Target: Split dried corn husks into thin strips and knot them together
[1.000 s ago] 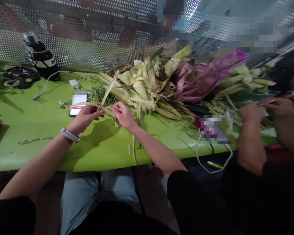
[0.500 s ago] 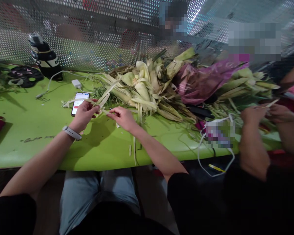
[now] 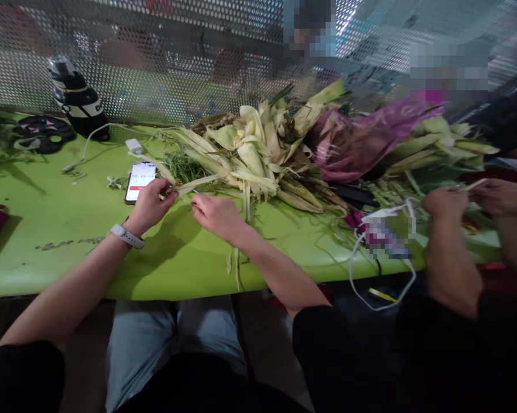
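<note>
Pinched in the fingers of my left hand (image 3: 153, 202) are pale corn husk strips (image 3: 202, 184); one end points up and back, another to the right. My right hand (image 3: 219, 215) is closed just to the right of them, a small gap away. A small thin, shiny bit shows at its fingertips, too small to name. Behind my left hand lies a phone (image 3: 140, 174) with a lit timer screen, partly covered by the fingers. A large heap of corn husks (image 3: 255, 158) lies beyond my right hand, with thin green shreds (image 3: 181, 166) at its left edge.
The green table (image 3: 69, 229) bears a black bottle (image 3: 83, 106), a white charger (image 3: 133, 145) with cable, and a pink plastic bag (image 3: 357, 143). At the right, a co-worker's hands (image 3: 447, 203) hold a pale strip above a looped white cord (image 3: 353, 281). A perforated metal screen (image 3: 155, 74) stands behind.
The husk strips have swung from slanting upward to lying flatter, one end now pointing right. My right hand has lowered slightly and its fingers have curled in, away from the strips.
</note>
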